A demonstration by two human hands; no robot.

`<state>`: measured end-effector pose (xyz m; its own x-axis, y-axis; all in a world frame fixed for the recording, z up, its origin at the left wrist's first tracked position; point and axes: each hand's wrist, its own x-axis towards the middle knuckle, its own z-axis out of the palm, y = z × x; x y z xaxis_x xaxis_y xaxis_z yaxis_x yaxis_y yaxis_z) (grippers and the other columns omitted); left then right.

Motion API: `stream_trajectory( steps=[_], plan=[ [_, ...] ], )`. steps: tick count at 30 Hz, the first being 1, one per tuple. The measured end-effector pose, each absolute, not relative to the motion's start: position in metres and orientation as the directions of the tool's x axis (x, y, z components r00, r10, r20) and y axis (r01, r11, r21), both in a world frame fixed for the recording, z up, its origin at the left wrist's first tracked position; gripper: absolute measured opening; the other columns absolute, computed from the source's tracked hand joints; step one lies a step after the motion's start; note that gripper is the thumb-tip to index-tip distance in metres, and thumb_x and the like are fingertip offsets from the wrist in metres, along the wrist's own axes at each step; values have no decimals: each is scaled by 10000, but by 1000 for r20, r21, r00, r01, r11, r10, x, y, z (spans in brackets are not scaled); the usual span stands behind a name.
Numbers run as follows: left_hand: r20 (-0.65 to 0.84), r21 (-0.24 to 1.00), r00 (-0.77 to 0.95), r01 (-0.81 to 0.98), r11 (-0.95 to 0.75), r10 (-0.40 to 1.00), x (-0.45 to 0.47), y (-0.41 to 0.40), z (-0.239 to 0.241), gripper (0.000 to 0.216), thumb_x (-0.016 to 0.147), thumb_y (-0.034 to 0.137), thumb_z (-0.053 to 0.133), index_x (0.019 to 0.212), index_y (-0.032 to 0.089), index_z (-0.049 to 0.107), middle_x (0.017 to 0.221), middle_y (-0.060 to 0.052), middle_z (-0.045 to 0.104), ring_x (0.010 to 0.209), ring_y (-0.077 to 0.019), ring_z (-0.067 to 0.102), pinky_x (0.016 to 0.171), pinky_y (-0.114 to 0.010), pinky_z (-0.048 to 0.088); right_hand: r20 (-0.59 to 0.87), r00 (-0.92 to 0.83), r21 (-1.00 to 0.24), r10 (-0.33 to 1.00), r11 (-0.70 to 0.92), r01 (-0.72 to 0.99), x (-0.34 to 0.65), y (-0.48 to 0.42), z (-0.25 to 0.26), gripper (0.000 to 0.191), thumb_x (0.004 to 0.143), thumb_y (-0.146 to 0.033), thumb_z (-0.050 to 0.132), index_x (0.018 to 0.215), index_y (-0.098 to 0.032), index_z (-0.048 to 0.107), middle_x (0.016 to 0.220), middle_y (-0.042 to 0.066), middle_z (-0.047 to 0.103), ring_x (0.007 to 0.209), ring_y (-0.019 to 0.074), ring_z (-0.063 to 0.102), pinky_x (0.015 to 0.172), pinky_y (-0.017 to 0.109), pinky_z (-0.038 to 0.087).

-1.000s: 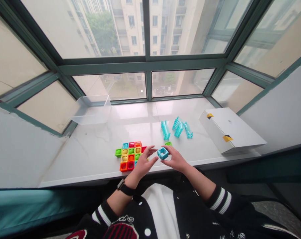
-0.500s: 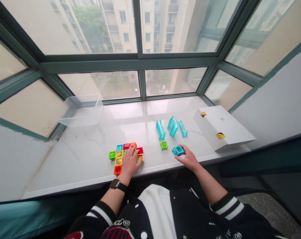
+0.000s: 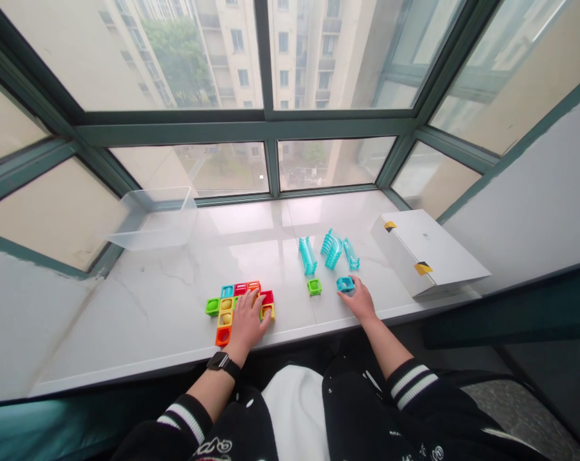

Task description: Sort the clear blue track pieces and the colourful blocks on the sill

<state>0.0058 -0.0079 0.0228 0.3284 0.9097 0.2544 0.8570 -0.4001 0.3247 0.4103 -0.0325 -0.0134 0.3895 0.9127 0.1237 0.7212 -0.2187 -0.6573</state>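
My left hand (image 3: 248, 318) lies over a cluster of joined toy blocks (image 3: 226, 305) in red, orange, yellow, green and blue, its fingers spread on top and hiding several of them. Between the thumb and fingers of my right hand (image 3: 361, 301) is a blue cube block (image 3: 345, 285). Whether that cube touches the white surface is hard to tell. A single green cube block (image 3: 314, 287) sits left of my right hand. Behind it stand clear turquoise track pieces: a straight one (image 3: 307, 256), a curved one (image 3: 331, 248) and a smaller one (image 3: 351, 254).
A clear plastic bin (image 3: 155, 221) stands at the back left of the white window ledge (image 3: 175, 333). At the right is a white box (image 3: 429, 250) with yellow-and-black tabs. Green-framed windows (image 3: 242, 131) close off the back; the ledge's front edge runs before my body.
My right hand has turned the blue cube, which now appears more level and slightly higher in view. My left hand stays on the block cluster. The whole view has shifted slightly.
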Motion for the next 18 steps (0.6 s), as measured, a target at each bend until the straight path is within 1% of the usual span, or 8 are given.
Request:
stream_trajectory(
  steps=[3, 8, 13, 18],
  plan=[
    [250, 304, 337, 863, -404, 908, 5, -8, 22, 424, 966, 364, 575, 1347, 204, 666, 1542, -168, 560, 1464, -391, 470, 1258, -613, 315, 143, 376, -600, 915, -222, 768, 408, -20, -24, 654, 798, -445, 721, 1390, -219, 559, 1295, 151, 703, 1243, 373, 629, 1074, 530, 480],
    [252, 295, 336, 866, -403, 907, 5, -8, 22, 421, 963, 359, 578, 1344, 203, 664, 1536, -173, 564, 1460, -388, 475, 1258, -611, 318, 201, 348, -534, 916, -195, 823, 406, -11, -38, 653, 822, -445, 696, 1415, -209, 556, 1364, 159, 675, 1297, 371, 581, 1129, 547, 415],
    [251, 319, 328, 860, -398, 911, 6, -8, 22, 423, 955, 354, 584, 1348, 219, 661, 1536, -161, 568, 1471, -386, 464, 1267, -611, 299, 272, 330, -510, 904, -156, 846, 404, -14, -44, 677, 847, -479, 660, 1446, -187, 542, 1402, 165, 658, 1319, 367, 554, 1155, 548, 384],
    [243, 321, 324, 863, -391, 914, 7, -9, 23, 423, 955, 352, 577, 1344, 211, 663, 1535, -167, 566, 1461, -388, 470, 1263, -610, 303, 281, 305, -502, 910, -132, 855, 403, -16, -45, 657, 859, -486, 650, 1448, -210, 556, 1389, 152, 667, 1318, 368, 551, 1160, 558, 369]
  ],
)
